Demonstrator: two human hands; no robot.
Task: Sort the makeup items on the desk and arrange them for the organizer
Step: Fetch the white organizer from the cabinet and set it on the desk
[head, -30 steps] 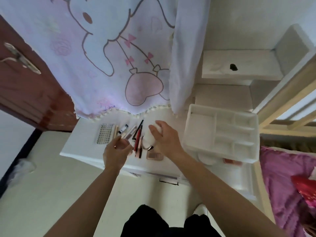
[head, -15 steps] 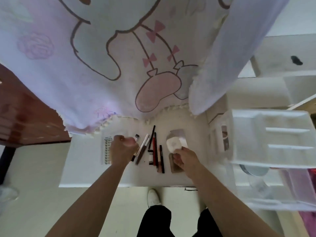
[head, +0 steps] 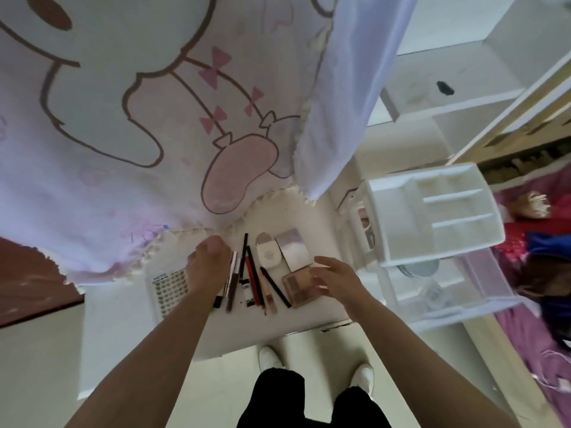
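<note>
A row of makeup pencils and pens (head: 251, 274) lies on the white desk (head: 123, 322). My left hand (head: 207, 262) is curled at the row's left end, seemingly round a thin pen whose black tip (head: 217, 301) shows below the wrist. To the right lie a white compact (head: 268, 254) and an open eyeshadow palette (head: 298, 287) with its mirror lid (head: 293, 248) up. My right hand (head: 338, 279) rests on the palette's right edge with its fingers relaxed. The white compartmented organizer (head: 432, 239) stands empty at the desk's right.
A sticker sheet (head: 170, 285) lies left of my left hand. A cartoon-print curtain (head: 139, 134) hangs over the desk's back edge. Clear drawers (head: 448, 295) sit under the organizer, and a purple bed (head: 543, 319) is at the far right.
My right hand has let go of the white compact, which now lies on the desk, and has moved right onto the palette. My left hand has stayed curled at the pens.
</note>
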